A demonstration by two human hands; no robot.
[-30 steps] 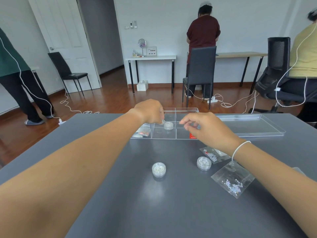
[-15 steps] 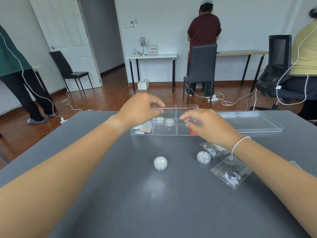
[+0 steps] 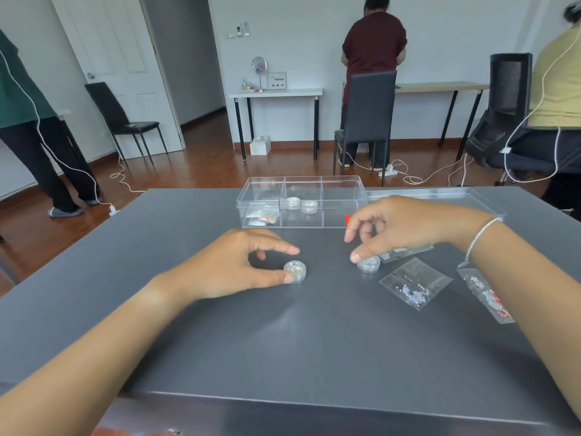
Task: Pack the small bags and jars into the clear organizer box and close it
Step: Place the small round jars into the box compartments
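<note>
The clear organizer box [image 3: 246, 196] stands open at the far middle of the grey table [image 3: 283, 341]. Two small jars [image 3: 300, 204] lie in its middle compartment and small bags [image 3: 264, 217] in its front left one. Its clear lid [image 3: 446, 195] lies to the right of it. My left hand [image 3: 232, 269] is spread around a small jar [image 3: 296, 272]; the thumb touches the jar's front and the index finger hovers behind it. My right hand [image 3: 405, 228] pinches a second jar [image 3: 369, 265] from above. Bags of beads [image 3: 415, 283] lie on the table to the right.
Another bead bag [image 3: 487, 294] lies by my right forearm, and one more [image 3: 405, 251] is partly hidden under the right hand. Beyond the table are chairs [image 3: 364, 121], standing people [image 3: 374, 48] and white cables on the wooden floor.
Both hands have drawn back from the organizer box toward me and come down onto the two jars on the table. The two jars in the box stay in the middle compartment.
</note>
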